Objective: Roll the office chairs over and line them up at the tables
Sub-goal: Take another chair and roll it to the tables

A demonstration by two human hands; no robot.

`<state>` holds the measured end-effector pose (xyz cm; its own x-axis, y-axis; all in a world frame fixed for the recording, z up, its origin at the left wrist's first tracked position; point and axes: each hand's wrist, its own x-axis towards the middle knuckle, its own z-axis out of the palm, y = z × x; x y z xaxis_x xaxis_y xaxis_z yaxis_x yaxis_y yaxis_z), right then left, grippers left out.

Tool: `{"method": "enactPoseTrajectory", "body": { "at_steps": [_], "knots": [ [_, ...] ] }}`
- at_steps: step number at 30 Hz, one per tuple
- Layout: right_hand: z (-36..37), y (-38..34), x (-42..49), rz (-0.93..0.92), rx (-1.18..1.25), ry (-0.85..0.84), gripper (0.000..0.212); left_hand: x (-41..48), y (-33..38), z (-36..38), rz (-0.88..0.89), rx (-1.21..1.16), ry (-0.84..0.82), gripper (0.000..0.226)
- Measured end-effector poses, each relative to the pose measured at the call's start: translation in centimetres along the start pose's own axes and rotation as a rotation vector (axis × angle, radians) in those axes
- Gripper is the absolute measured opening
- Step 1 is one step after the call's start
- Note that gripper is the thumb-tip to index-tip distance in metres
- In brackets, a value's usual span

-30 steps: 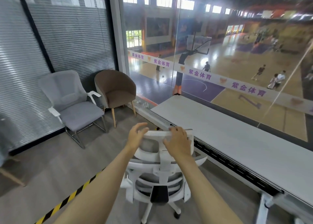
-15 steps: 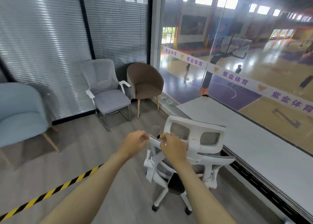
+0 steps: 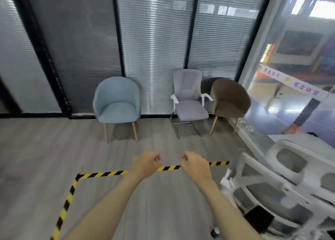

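Note:
A white mesh office chair on castors stands at the lower right, its back toward me, against the pale table by the glass wall. My left hand and my right hand hang out in front of me over the floor, well left of that chair. Both have loosely curled fingers and hold nothing. Neither hand touches the chair.
Along the blinds at the back stand a light blue tub chair, a grey armchair on a metal frame and a brown tub chair. Yellow-and-black tape marks a corner on the grey wooden floor.
Both hands have let go of the white chair's backrest and pulled away. My view has swung left, so the chair and table now sit at the right edge.

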<state>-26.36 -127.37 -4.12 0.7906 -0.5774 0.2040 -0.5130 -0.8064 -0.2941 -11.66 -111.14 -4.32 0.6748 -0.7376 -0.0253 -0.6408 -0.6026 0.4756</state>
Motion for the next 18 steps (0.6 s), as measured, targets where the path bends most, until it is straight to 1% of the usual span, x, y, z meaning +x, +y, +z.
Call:
{"method": "enactPoseTrajectory", "body": {
  "at_steps": [5,10,12,14,18],
  "knots": [
    [4.6,-15.0,-1.1,-0.178,-0.010,-0.115,0.023,-8.1,-13.8,-6.3,-0.161,-0.007,0.089,0.023],
    [9.6,-30.9,-3.8,-0.354,0.087,-0.240,0.021,-17.6,-26.8,-11.9,-0.331,-0.027,0.166,0.016],
    [11.3,-36.5,-5.4,-0.427,0.130,-0.291,0.020,-21.0,-30.9,-13.6,-0.390,-0.004,0.208,0.017],
    [13.3,-42.0,-7.2,-0.515,0.115,-0.317,0.021,-24.8,-34.7,-15.3,-0.456,0.000,0.228,0.017],
    [15.4,-49.4,-9.0,-0.608,0.138,-0.345,0.021,-30.4,-40.2,-17.6,-0.573,-0.015,0.251,0.015]
  ]
}}
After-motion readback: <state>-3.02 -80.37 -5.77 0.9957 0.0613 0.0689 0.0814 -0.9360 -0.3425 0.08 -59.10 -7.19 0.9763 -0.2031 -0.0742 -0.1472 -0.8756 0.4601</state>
